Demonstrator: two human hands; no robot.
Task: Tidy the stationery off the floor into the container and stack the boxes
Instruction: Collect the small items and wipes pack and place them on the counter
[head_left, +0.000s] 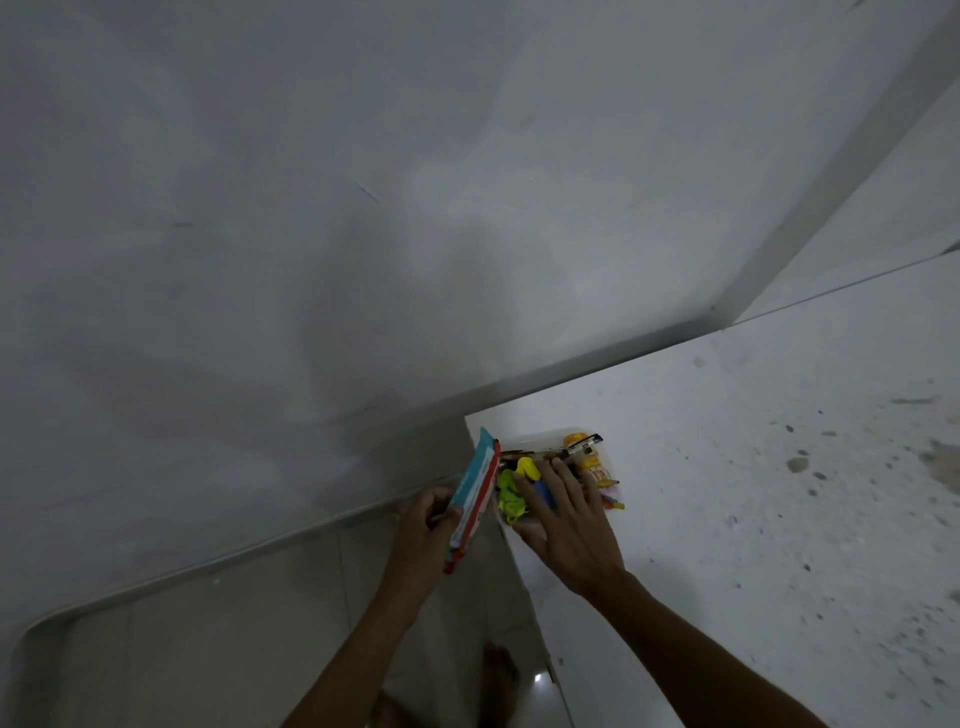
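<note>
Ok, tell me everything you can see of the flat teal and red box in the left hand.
The box is a thin, flat pack, cardboard by its look, teal on its upper part with a white and red panel along the face and a red lower end. It is tilted on edge, upper end leaning toward the wall. The left hand grips its lower half. It hangs beside the container on the white ledge.

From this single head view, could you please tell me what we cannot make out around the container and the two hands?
- Container: its outline, hidden under the right hand and the stationery.
- Printing on the flat box in the left hand: seen nearly edge-on, blurred.
- Single stationery pieces: too small, dim, partly covered.
- Foot on the floor: dark, blurred.
</note>
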